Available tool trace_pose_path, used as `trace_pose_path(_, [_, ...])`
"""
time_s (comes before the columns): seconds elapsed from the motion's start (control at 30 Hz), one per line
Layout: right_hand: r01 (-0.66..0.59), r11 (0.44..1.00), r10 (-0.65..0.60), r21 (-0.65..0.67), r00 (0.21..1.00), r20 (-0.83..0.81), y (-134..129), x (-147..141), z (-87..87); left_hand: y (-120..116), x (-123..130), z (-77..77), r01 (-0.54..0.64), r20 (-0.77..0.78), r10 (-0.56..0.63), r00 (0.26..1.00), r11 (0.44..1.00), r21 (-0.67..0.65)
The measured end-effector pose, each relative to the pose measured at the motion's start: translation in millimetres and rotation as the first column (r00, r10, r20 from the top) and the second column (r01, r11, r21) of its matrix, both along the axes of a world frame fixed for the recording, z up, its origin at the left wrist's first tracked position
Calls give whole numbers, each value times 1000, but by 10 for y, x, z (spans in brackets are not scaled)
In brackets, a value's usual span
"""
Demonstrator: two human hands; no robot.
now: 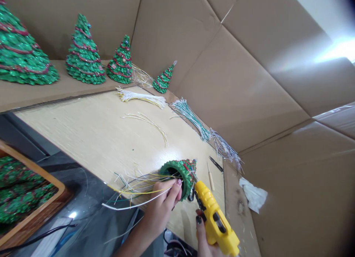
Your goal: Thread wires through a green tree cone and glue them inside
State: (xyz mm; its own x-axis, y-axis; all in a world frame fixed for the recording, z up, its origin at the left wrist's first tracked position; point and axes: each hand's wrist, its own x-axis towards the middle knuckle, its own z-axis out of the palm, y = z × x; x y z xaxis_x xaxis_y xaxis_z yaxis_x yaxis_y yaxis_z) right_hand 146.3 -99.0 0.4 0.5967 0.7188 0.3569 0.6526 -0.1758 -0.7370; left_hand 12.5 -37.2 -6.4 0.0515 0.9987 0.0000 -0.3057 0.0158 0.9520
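Wooden bench (pixel 83 138), four green trees (pixel 84 53), left hand (pixel 163 205) clamped on fifth tree (pixel 180 172), right hand (pixel 202 234) around yellow glue gun (pixel 213 216)

Just past the tip of the small green glitter tree (pixel 180 175), a yellow glue gun (pixel 215 216) in the right hand (pixel 202 234) blocks the way toward the cardboard wall (pixel 249 83). Loose wires (pixel 133 186) fan out from the tree's open base, beside the left hand (pixel 162 209). A hand can pass over the pale wooden surface (pixel 83 138) between the tree and the curved wires (pixel 146 125). Farther beyond the tree, wire bundles (pixel 191 120) and a dark pointed tool (pixel 215 163) lie along the wall, and larger trees (pixel 84 53) stand on a cardboard shelf (pixel 55 90).
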Motion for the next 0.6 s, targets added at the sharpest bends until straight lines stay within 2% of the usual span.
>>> trace_pose_path(0.17, [14, 1000, -14, 0, 1000, 11, 6, -45, 44, -2, -12, 26, -2, -7, 2, 1000, 1000, -3])
trace_pose_path(0.33, [-54, 998, 54, -13, 999, -6, 9, -84, 69, -10, -3, 19, -11, -5, 11, 1000, 1000, -5])
trace_pose_path(0.6, [-10, 1000, 10, -22, 1000, -2, 15, -99, 76, 3, -12, 30, -12, -15, 12, 1000, 1000, 12])
